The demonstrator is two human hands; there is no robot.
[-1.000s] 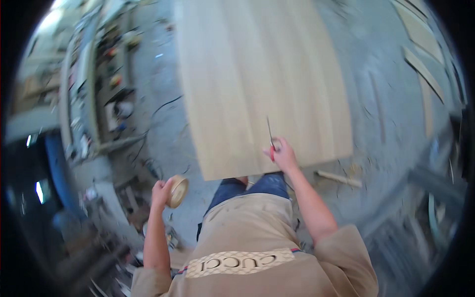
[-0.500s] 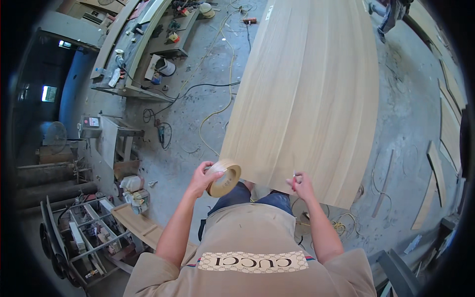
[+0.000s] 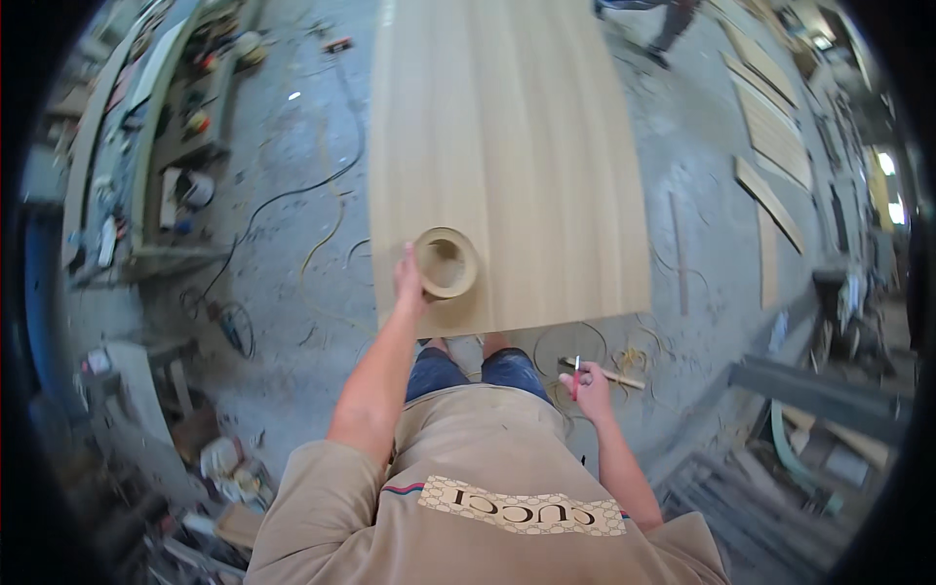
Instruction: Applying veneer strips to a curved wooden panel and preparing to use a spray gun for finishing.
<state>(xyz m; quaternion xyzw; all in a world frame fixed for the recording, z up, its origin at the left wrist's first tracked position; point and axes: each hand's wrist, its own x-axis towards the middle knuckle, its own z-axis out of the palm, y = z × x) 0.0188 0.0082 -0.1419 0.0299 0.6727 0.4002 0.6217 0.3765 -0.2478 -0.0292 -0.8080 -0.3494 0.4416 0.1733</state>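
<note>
Left hand [image 3: 408,278] clasping roll [image 3: 471,265], over near end of board [image 3: 546,195] — right hand [image 3: 591,394] gripping scissors [image 3: 575,382] clear of its edge. Roll looks wound, board face bare — judged early; laying and cutting apparently undone.

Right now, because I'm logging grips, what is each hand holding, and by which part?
The left hand grips a tan roll by its outer left side. The right hand holds a red-handled tool, probably scissors, by the handle.
</note>
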